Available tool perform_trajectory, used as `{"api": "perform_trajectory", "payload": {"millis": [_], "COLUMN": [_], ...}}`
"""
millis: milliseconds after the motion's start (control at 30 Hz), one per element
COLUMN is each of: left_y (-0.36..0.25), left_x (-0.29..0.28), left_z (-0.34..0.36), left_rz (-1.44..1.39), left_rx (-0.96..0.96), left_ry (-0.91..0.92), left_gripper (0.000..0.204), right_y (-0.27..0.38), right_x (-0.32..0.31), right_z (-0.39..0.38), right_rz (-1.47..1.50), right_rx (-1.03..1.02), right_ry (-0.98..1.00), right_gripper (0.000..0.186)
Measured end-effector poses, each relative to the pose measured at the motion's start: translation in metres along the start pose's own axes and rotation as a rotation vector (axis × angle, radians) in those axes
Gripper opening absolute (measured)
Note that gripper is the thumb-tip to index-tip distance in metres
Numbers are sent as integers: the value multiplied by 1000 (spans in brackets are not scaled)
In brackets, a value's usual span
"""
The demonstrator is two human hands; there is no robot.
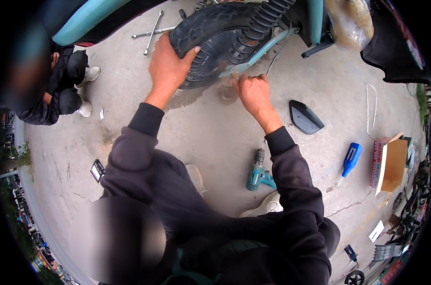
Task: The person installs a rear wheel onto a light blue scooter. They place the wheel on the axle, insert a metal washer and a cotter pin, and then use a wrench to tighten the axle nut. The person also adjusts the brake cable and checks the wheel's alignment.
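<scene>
A black scooter wheel (210, 52) with a treaded tyre stands at the top, beside a black coil-spring shock absorber (260, 23) and a light-blue swingarm (267, 47). My left hand (170, 69) is closed around the tyre's left side, its thumb over the sidewall. Just below the swingarm's end, my right hand (254, 95) has its fingers curled in. A smear of motion beside its fingertips hides what they hold, if anything. A thin cable (277, 57) hangs down behind that hand. On the ground between my feet lies a teal power drill (258, 175).
Two crossed metal wrenches (154, 32) lie left of the wheel. A black plastic cover (305, 116), a blue tool with a thin tip (351, 159) and an opened cardboard box (388, 164) are on the right. Another person (59, 90) crouches at the left.
</scene>
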State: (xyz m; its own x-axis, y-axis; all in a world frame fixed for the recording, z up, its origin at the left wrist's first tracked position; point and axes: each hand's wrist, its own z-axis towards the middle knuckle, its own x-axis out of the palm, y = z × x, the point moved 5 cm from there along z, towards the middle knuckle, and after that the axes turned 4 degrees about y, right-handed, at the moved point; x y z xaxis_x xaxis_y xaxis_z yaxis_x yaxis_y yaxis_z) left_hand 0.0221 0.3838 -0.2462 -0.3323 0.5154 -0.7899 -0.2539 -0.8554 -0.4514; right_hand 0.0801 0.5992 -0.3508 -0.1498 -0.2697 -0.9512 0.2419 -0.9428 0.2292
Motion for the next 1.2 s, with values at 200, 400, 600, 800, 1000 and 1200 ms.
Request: {"api": "perform_trajectory", "payload": {"millis": [200,400,600,800,1000,1200], "left_y": [-5,0,5,6,8,5], "left_x": [-2,0,2,3,4,2], "left_z": [-1,-1,1,1,-1,1], "left_rz": [15,25,48,46,48,23], "left_rx": [5,35,50,58,49,35], "left_ry": [-12,-24,-14,-28,12,34], "left_gripper": [80,80,80,80,86,89], "right_y": [27,12,1,3,0,2], "right_x": [-7,-2,8,4,9,19], "right_z": [3,-5,-3,-20,-16,-15], "right_rz": [-277,-185,-67,6,-31,-87], "right_rx": [8,-72,0,-77,-108,-72], "right_ry": [-91,-248,-225,-325,-342,-406], "right_gripper": [40,45,45,34,35,36]}}
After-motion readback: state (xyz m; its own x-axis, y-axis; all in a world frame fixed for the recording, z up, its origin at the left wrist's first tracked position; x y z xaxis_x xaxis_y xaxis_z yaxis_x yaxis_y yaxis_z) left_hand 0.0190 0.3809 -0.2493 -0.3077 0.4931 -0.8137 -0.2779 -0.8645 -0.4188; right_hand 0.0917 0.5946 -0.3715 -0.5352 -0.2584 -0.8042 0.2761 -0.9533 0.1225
